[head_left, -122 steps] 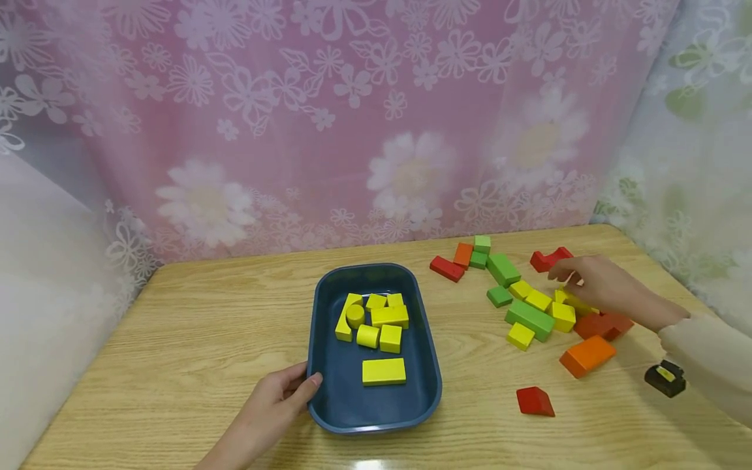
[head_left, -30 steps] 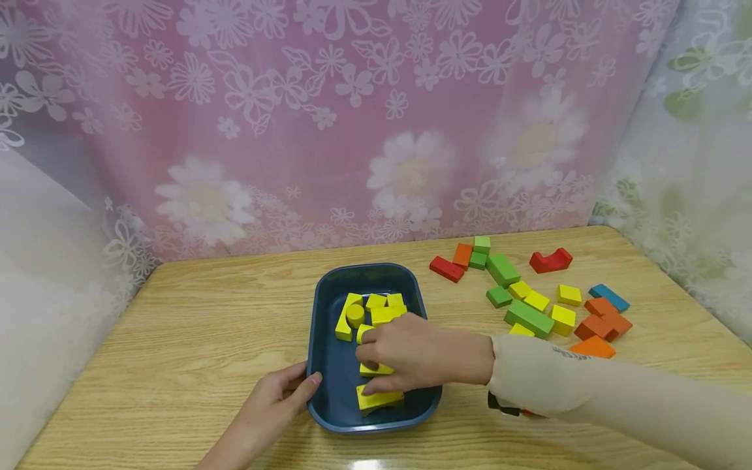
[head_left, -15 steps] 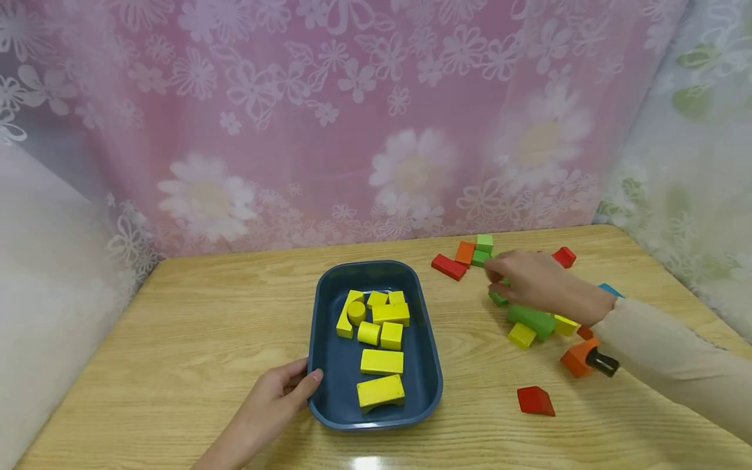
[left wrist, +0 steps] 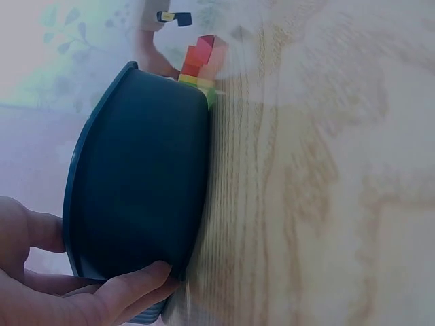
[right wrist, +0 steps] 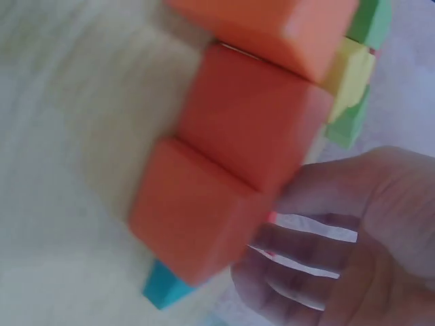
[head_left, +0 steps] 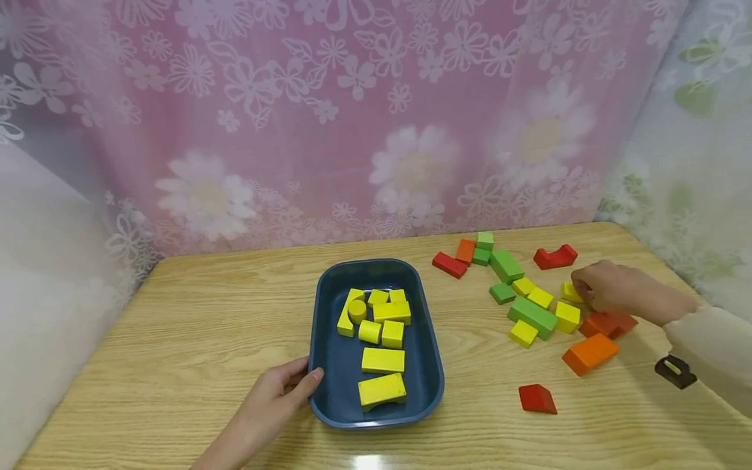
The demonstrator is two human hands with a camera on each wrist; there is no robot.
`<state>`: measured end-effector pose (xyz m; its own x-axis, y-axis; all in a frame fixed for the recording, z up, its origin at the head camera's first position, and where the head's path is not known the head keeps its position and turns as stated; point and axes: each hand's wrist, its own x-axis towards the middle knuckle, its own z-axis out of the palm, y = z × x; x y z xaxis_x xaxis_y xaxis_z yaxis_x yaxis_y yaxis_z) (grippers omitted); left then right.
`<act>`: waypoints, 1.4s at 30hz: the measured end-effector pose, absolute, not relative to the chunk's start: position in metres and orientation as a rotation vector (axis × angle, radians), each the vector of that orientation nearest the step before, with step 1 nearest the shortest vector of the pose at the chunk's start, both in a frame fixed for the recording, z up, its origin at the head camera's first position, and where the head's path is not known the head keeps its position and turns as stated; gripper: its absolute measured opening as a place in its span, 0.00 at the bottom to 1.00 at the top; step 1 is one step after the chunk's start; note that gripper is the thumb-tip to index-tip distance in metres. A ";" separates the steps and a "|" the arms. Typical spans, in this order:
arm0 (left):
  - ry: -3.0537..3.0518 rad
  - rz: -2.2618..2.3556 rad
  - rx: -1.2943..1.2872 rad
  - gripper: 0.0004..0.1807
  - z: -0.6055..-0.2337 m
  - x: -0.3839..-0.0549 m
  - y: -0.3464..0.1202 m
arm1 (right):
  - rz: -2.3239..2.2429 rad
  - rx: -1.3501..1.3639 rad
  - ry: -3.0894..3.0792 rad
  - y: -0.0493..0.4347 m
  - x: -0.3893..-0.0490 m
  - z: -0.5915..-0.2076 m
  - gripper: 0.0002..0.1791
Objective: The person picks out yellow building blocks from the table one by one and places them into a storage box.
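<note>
In the head view my left hand (head_left: 271,403) grips the near left wall of a dark blue tray (head_left: 436,365), thumb over the rim. The left wrist view shows the fingers (left wrist: 136,285) against the tray's outside. Inside the tray lie several yellow blocks, among them a yellow arch block (head_left: 382,390) at the near end. My right hand (head_left: 625,290) hovers at the right of the loose pile, fingertips by a small yellow block (head_left: 570,292). In the right wrist view its fingers (right wrist: 299,248) curve loosely apart from the thumb, behind red-orange blocks (right wrist: 255,112); nothing shows between them.
Green blocks (head_left: 532,316) and yellow blocks lie right of the tray. An orange block (head_left: 591,354) and a red block (head_left: 537,398) sit nearer. A red curved block (head_left: 555,257) lies farther back. A blue block (right wrist: 166,284) shows in the right wrist view. Floral curtains surround the table (head_left: 223,333).
The yellow arch block now lies in the tray, set down by my right hand. That hand has since gone back over the pile and on to the right. My left hand stays on the tray.
</note>
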<state>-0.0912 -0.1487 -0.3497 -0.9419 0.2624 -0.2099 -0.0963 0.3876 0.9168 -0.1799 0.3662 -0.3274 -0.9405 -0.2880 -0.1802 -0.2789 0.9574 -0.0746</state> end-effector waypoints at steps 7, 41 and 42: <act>2.324 1.575 0.135 0.27 -0.350 -0.090 -0.148 | -0.058 -0.487 2.995 0.370 -0.181 -0.338 0.16; 2.303 1.578 0.129 0.27 -0.349 -0.091 -0.147 | -0.498 -1.069 3.176 0.231 -0.185 -0.308 0.20; 2.309 1.576 0.126 0.27 -0.349 -0.091 -0.147 | -0.510 -1.114 3.162 0.225 -0.185 -0.307 0.20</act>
